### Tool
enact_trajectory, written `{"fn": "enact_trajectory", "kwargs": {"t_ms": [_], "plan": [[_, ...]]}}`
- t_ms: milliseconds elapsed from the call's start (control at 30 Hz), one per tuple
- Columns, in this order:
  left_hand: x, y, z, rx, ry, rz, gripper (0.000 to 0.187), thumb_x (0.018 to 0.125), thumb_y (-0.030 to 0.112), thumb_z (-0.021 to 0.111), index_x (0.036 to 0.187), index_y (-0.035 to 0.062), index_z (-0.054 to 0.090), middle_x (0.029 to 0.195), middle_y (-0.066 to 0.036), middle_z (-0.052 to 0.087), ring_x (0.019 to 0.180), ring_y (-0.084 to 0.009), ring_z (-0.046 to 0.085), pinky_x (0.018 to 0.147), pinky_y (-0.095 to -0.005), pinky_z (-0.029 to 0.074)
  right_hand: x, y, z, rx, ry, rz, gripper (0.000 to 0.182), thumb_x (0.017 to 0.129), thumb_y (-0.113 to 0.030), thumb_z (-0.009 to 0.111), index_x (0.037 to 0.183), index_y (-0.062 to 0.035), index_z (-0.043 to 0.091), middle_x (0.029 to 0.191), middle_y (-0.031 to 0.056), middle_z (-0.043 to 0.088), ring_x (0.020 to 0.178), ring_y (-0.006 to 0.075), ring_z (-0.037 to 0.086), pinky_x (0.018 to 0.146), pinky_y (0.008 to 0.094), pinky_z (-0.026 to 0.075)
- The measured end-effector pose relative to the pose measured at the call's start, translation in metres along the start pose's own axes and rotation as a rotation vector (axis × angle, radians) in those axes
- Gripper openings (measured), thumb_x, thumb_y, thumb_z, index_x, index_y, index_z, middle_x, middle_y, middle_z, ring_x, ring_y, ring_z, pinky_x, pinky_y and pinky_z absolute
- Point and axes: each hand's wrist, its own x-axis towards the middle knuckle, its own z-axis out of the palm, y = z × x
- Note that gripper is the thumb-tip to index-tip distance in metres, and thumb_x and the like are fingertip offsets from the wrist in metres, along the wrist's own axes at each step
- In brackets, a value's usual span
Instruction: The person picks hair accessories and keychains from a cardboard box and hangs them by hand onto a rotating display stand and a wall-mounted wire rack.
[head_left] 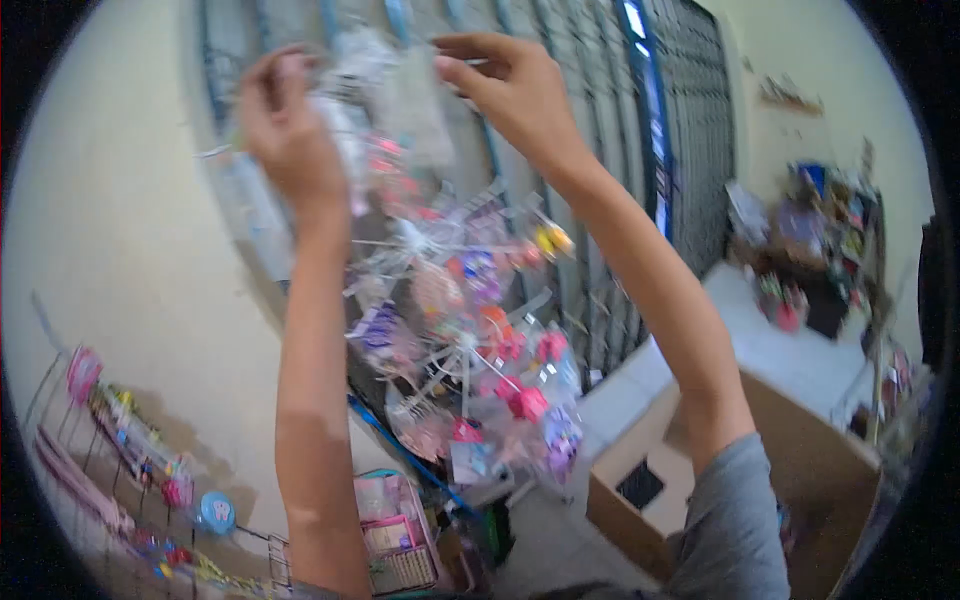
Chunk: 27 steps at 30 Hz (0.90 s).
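Both arms are raised to the top of a white wire display stand (465,342), hung with many small clear packets of pink, purple and yellow trinkets. My left hand (288,135) is at the upper left with its fingers curled closed, beside whitish plastic packets (358,75); motion blur hides what it grips. My right hand (510,85) reaches in from the other side. Its thumb and forefinger are closed together at the edge of a clear plastic packet (422,110) near the stand's top.
Behind the stand is a folding metal gate (600,130). An open cardboard box (640,545) stands at lower right. A pink basket (425,520) of small goods sits below, and a wire rack (110,470) with hair accessories is at left. Piled goods (800,230) stand against the far wall.
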Motion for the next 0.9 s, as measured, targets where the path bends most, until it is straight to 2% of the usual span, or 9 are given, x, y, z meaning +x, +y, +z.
{"fn": "enact_trajectory", "kwargs": {"t_ms": [133,200,300,467,600,733,800,867,900], "plan": [[-0.080,0.059,0.036,-0.201,-0.104,-0.098,0.019,0.080,0.017,0.042,0.088,0.0015,0.049,0.077,-0.007,0.052,0.066,-0.0117,0.048,0.059,-0.0210,0.038,-0.084,-0.029,-0.109,-0.140,-0.269,0.212,0.024,0.067,-0.021,0.057,0.082,-0.0033,0.059,0.076,0.0101,0.059,0.062,0.0191,0.058,0.059,0.0281,0.045],[-0.128,0.082,0.057,-0.423,-0.418,-0.168,0.019,0.078,0.018,0.045,0.088,0.0020,0.048,0.074,-0.006,0.052,0.065,-0.0128,0.048,0.060,-0.0224,0.038,-0.130,-0.053,-0.169,-0.339,-0.642,0.443,0.022,0.068,-0.020,0.056,0.081,-0.0030,0.059,0.075,0.0106,0.059,0.062,0.0192,0.058,0.058,0.0287,0.045],[-0.197,0.125,0.106,-0.556,-1.138,-0.062,0.024,0.072,0.022,0.052,0.081,-0.0002,0.050,0.071,-0.007,0.052,0.063,-0.0140,0.050,0.058,-0.0245,0.039,-0.195,-0.083,-0.253,-0.457,-0.852,0.730,0.022,0.069,-0.019,0.058,0.084,-0.0033,0.057,0.071,0.0102,0.058,0.060,0.0146,0.056,0.052,0.0265,0.044],[-0.347,0.162,0.184,-0.496,-2.177,-0.355,0.030,0.069,0.026,0.056,0.086,0.0010,0.054,0.078,-0.014,0.057,0.072,-0.0246,0.055,0.066,-0.0302,0.043,-0.289,-0.121,-0.360,-0.649,-1.131,1.370,0.028,0.069,-0.023,0.056,0.090,-0.0047,0.055,0.079,0.0154,0.057,0.072,0.0259,0.056,0.063,0.0318,0.044],[-0.496,0.188,0.212,-0.672,-2.258,-0.277,0.030,0.065,0.021,0.058,0.089,0.0028,0.054,0.084,-0.016,0.057,0.079,-0.0270,0.055,0.071,-0.0330,0.043,-0.360,-0.126,-0.427,-0.798,-1.112,1.681,0.027,0.063,-0.015,0.057,0.086,-0.0016,0.056,0.082,0.0177,0.056,0.079,0.0301,0.054,0.069,0.0338,0.044],[-0.634,0.227,0.193,-0.514,-2.465,-0.097,0.034,0.062,0.014,0.054,0.094,0.0041,0.051,0.092,-0.018,0.053,0.086,-0.0304,0.051,0.075,-0.0375,0.041,-0.458,-0.117,-0.455,-0.979,-0.999,1.447,0.015,0.060,-0.001,0.049,0.073,-0.0007,0.056,0.074,0.0196,0.055,0.072,0.0323,0.054,0.061,0.0372,0.045],[-0.644,0.254,0.183,-0.431,-2.322,-0.190,0.036,0.062,0.012,0.052,0.097,0.0037,0.048,0.087,-0.018,0.054,0.085,-0.0319,0.052,0.073,-0.0405,0.042,-0.497,-0.124,-0.448,-1.058,-1.034,1.423,0.020,0.058,-0.001,0.051,0.078,0.0008,0.054,0.078,0.0174,0.055,0.075,0.0301,0.054,0.063,0.0380,0.045],[-0.653,0.272,0.183,-0.464,-2.333,-0.279,0.040,0.061,0.011,0.052,0.100,0.0035,0.044,0.089,-0.018,0.053,0.086,-0.0327,0.051,0.073,-0.0416,0.041,-0.531,-0.132,-0.443,-1.426,-1.091,1.071,0.021,0.063,-0.010,0.049,0.083,-0.0039,0.053,0.086,0.0100,0.050,0.083,0.0228,0.048,0.067,0.0318,0.040],[-0.658,0.281,0.185,-0.398,-2.430,-0.367,0.042,0.062,0.013,0.052,0.101,0.0038,0.042,0.099,-0.017,0.049,0.092,-0.0321,0.047,0.077,-0.0413,0.039,-0.544,-0.133,-0.444,-1.490,-1.094,1.053,0.021,0.064,-0.012,0.048,0.082,-0.0037,0.053,0.088,0.0092,0.049,0.085,0.0222,0.046,0.070,0.0318,0.038]]}}
